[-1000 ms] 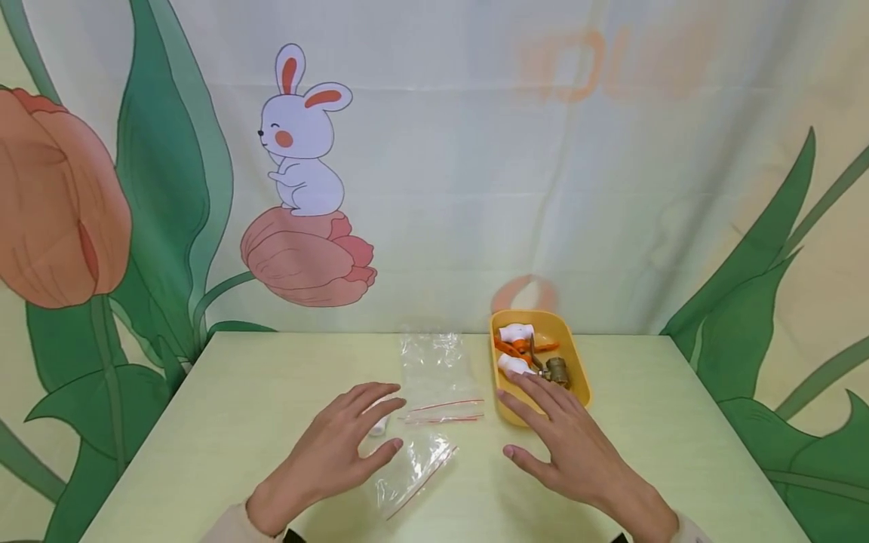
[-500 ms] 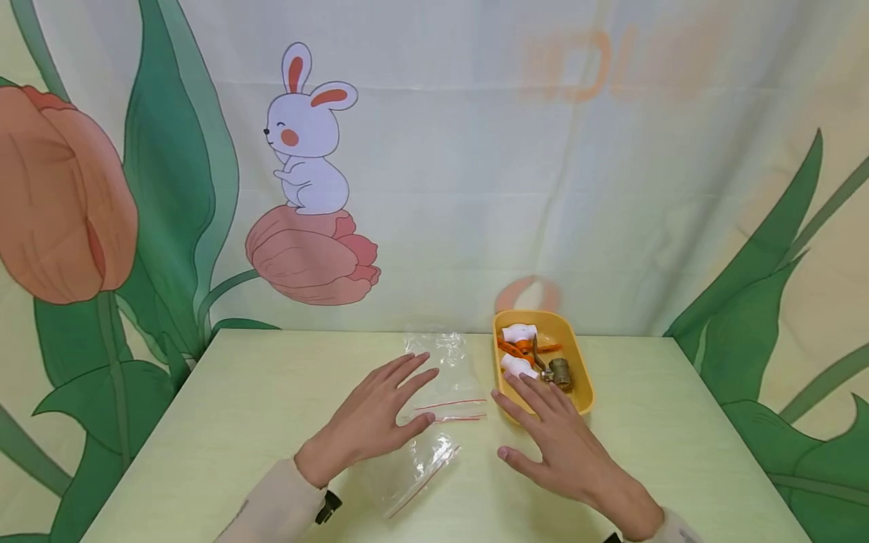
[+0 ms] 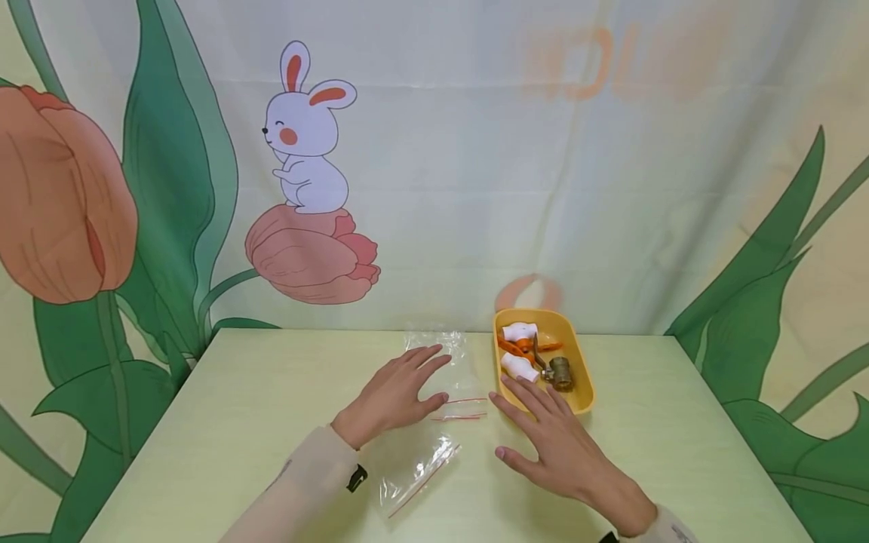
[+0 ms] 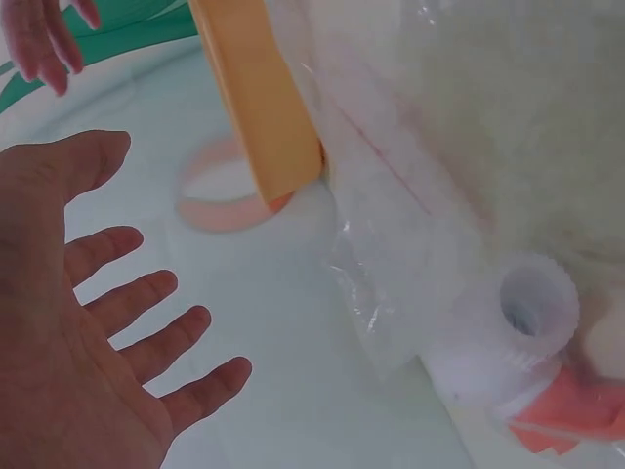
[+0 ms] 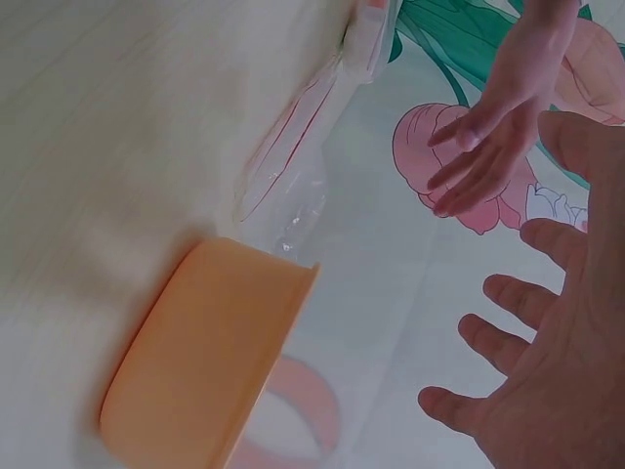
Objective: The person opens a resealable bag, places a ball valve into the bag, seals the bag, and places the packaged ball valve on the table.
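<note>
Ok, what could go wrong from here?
In the rounded yellow plastic tray, the brass-coloured metal valve lies close beside white plastic fittings with orange handles; lifting one might drag another. The clear plastic bags with red seal lines could slip or crumple under the left hand.

The left hand [image 3: 394,391] covers part of a clear bag [image 3: 465,381], and the right hand [image 3: 558,445] masks the near rim of a yellow tray [image 3: 586,377]. At left wrist, a white pipe fitting [image 4: 464,362] shows blurred, its orange part cropped at right; at right wrist, the tray's wall conceals its contents. Orange marks [image 3: 603,64] blur beyond reading.
</note>
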{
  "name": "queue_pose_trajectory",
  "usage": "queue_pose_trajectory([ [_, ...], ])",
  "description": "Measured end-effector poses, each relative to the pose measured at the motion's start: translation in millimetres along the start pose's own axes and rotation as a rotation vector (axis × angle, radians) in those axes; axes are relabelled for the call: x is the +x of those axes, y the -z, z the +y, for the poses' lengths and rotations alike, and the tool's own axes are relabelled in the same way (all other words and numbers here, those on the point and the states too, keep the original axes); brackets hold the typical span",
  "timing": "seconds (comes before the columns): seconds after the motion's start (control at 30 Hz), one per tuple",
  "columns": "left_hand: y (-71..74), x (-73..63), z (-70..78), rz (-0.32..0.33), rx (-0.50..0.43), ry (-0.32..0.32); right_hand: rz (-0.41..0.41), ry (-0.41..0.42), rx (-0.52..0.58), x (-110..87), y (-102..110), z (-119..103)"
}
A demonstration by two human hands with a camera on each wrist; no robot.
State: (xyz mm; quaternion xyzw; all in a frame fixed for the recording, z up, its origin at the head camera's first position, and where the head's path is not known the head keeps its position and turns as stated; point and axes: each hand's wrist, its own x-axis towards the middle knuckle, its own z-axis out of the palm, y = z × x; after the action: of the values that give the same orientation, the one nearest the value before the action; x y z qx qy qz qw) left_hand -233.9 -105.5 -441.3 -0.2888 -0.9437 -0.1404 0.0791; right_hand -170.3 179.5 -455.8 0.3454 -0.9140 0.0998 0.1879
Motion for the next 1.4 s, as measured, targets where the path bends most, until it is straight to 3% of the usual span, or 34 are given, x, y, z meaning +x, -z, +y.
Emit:
queue_pose_trajectory([
  [0.27,-18.4,19.9,-9.3,-0.083,0.004,0.045,-0.016,-0.006,-0.006,-0.4,-2,3],
  [0.57,-39.8,32.7,-11.1,-0.194,-0.005,0.085,-0.019,-0.007,-0.010,-1.4,-5,5],
  [0.7,-47.5,34.2,-11.2,-0.235,-0.002,0.108,-0.032,-0.011,-0.008,-1.7,-5,5],
  [0.93,-53.3,35.1,-11.2,-0.282,-0.003,0.092,-0.021,-0.011,0.003,-2.0,-4,5],
  [1.4,-63.6,34.2,-10.2,-0.310,0.036,0.074,-0.053,-0.025,0.019,-3.4,-5,6],
])
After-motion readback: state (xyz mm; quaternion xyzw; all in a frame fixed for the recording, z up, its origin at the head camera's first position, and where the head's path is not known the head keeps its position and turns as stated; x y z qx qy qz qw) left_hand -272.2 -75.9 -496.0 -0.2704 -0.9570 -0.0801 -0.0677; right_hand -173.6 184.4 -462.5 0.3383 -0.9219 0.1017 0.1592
